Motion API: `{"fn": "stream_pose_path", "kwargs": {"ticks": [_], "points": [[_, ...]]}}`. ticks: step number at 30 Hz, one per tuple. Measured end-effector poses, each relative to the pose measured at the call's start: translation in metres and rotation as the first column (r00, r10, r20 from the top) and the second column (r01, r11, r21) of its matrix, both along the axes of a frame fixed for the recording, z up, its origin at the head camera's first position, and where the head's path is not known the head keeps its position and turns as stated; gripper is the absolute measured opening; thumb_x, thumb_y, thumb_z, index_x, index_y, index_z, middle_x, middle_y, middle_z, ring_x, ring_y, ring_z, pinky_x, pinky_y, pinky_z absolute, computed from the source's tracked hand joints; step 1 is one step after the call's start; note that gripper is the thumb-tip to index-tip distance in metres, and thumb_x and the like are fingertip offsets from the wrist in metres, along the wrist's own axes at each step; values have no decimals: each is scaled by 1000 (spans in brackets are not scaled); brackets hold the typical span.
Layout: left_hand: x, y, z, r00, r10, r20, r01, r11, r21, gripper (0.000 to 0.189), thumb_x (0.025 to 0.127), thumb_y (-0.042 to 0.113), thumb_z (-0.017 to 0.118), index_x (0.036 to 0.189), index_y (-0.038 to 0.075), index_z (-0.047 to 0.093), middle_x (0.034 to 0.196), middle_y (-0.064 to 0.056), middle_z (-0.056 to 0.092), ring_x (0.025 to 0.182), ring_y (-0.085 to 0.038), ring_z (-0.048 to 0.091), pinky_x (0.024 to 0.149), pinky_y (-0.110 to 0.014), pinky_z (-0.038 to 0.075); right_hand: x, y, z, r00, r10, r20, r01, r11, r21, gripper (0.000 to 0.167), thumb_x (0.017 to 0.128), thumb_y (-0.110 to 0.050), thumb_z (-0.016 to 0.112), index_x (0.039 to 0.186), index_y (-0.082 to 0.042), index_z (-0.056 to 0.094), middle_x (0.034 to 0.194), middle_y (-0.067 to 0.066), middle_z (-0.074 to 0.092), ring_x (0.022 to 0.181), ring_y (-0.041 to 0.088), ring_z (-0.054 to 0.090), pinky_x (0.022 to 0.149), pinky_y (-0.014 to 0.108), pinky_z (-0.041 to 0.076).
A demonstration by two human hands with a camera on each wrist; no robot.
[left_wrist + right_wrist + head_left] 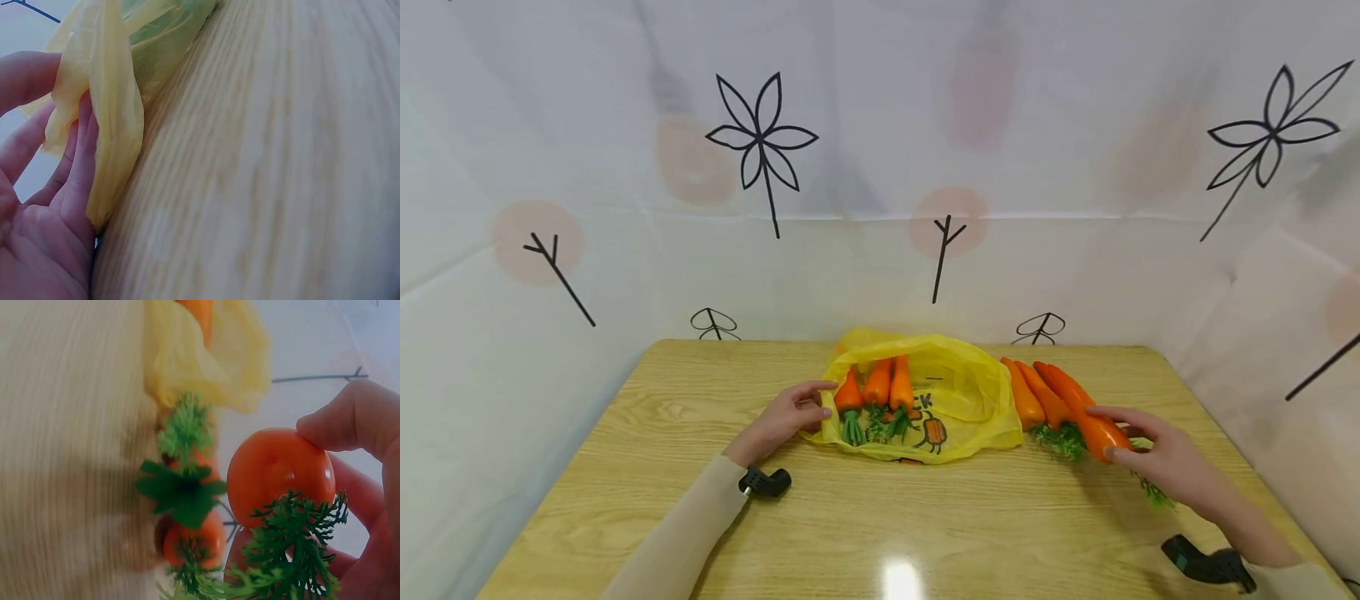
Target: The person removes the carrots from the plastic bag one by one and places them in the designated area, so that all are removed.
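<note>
A yellow plastic bag [973,429] with printed black lettering lies on its side, mouth toward me. Three carrots [901,385] with green tops lie inside it, at its left. At the bag's left rim, my left hand [786,417] holds the thin plastic between thumb and fingers; the left wrist view shows the film [115,125] there. My right hand [1172,458] grips a glossy orange carrot [278,472] near its leafy end, thumb on one side and fingers on the other. This carrot is tilted above other carrots [1026,400] lying right of the bag.
The wood-grain table [865,517] carries everything. A pale cloth backdrop [850,275] with plant drawings stands behind and at both sides. Black wrist-camera mounts [765,482] sit on both wrists. The carrots' green leaves [1060,442] spread over the table at the right.
</note>
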State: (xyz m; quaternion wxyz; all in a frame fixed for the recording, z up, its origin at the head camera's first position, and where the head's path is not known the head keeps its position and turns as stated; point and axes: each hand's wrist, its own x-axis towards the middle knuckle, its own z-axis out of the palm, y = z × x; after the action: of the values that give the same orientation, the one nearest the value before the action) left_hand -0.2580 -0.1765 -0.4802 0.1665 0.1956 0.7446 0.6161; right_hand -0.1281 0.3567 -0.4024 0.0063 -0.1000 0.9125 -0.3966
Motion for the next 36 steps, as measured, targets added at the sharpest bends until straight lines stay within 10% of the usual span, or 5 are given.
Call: {"fn": "stream_pose_path", "kwargs": {"ticks": [4,11,17,36], "points": [[1,0,1,1000,4,7,-4,1000,7,51,97,14,67,146,8,50,98,-12,50,72,-18,49,68,-31,46,-5,12,0,999,-28,16,27,999,29,49,98,-21,67,143,-7,54,141,22,46,99,-12,47,67,33,54],[2,2,2,1000,-1,21,1,1000,15,52,97,14,67,145,7,50,96,-11,51,70,-17,48,67,-31,46,-11,32,-3,998,-60,36,57,996,71,50,99,-25,65,144,-6,53,137,-5,47,96,-10,47,64,33,51],[2,2,3,1000,-3,7,3,1000,13,52,98,14,66,146,7,49,96,-12,50,70,-18,48,67,-32,46,-22,45,-4,996,-75,50,71,993,90,53,101,-25,62,146,-2,48,142,28,44,98,-6,48,63,33,49],[0,0,1,1000,-19,-12,19,999,34,51,98,12,65,146,4,48,95,-11,50,69,-17,47,66,-30,45,-47,55,-29,992,-63,107,60,998,25,53,101,-17,60,146,6,44,144,35,38,92,8,56,63,31,47]]}}
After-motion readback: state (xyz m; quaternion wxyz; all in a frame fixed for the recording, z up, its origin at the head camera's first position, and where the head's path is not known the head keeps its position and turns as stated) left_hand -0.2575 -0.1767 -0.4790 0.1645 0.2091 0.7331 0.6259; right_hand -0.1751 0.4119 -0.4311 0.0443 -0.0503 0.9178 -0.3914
